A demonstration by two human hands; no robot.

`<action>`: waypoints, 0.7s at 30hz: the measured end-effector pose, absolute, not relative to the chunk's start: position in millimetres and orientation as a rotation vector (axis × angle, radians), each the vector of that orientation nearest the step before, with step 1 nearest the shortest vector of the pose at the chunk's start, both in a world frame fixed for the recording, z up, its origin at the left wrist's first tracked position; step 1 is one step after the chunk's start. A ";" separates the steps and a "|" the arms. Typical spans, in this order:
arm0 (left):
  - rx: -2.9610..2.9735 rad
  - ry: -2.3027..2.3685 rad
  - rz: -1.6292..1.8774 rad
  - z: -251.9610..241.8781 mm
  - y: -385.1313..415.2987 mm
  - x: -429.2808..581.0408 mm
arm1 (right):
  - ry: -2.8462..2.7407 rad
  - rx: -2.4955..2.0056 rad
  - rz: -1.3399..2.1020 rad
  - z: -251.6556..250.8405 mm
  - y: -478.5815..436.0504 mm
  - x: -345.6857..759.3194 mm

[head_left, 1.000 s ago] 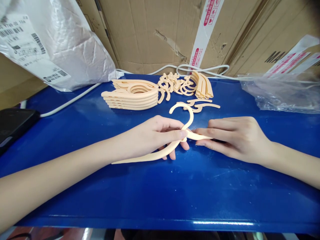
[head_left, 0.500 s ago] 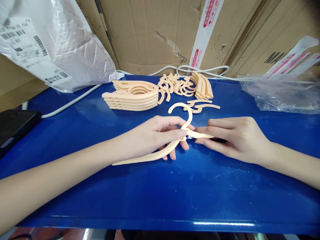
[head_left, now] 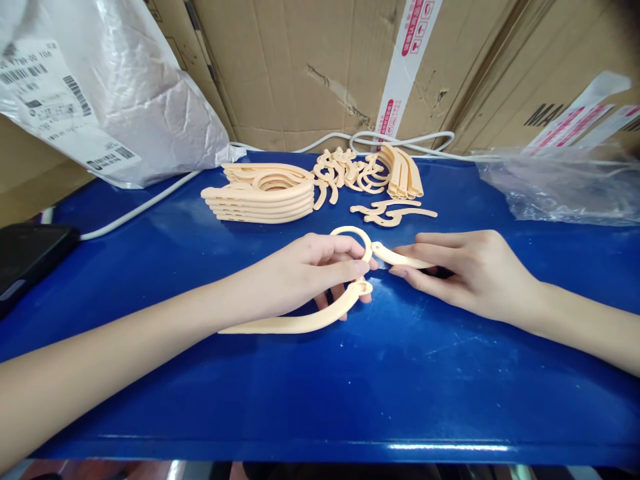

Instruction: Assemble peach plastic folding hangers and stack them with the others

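Note:
My left hand (head_left: 330,263) is closed on a cream plastic hanger hook (head_left: 356,232), pinched between thumb and fingers. A curved hanger arm (head_left: 310,324) hangs at the hook's lower end and runs left beneath my palm; whether the two are fastened is hidden by my fingers. In my right hand (head_left: 470,270) a second hanger arm (head_left: 400,258) is gripped, its holed end pointing left. That end lies close beside the hook, and I cannot tell whether they touch. Behind my hands are two loose hanger arms with hooked ends (head_left: 395,212).
A stack of folded hangers (head_left: 265,203) sits behind my left hand. Beside it lie a pile of hooks (head_left: 345,170) and several upright arm pieces (head_left: 401,173). A black phone (head_left: 37,257), a plastic parcel (head_left: 150,100), a clear bag (head_left: 555,190) and a white cable (head_left: 145,203) surround the blue table (head_left: 350,400).
The hanger arm in my right hand has come away from the joint below the hook, its end now higher. The hook has tipped left and lower, and the left arm's end shows.

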State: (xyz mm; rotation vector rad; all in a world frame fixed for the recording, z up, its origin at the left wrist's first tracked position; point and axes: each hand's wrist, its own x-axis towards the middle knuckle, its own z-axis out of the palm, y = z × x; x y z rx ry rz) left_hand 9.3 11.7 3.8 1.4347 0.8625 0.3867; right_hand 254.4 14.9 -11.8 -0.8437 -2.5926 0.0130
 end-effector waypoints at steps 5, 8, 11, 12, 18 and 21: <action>1.408 0.848 0.405 4.6 10.0 9.3 | -2.600 -0.830 0.068 -10.6 15.6 254.4; 1.335 0.874 0.439 4.3 9.9 9.5 | -2.585 -0.769 0.083 -10.2 15.0 254.7; 1.284 0.907 0.484 4.2 10.4 10.0 | -2.599 -0.663 0.108 -10.7 14.6 255.4; 1.278 0.913 0.498 4.4 10.6 10.3 | -2.621 -0.629 0.125 -11.1 14.7 255.5; 1.173 0.938 0.536 5.4 11.3 12.4 | -2.585 -0.808 0.075 -11.7 15.2 254.7; 1.164 0.940 0.518 4.9 9.4 13.0 | -2.566 -0.832 0.039 -11.1 14.9 254.4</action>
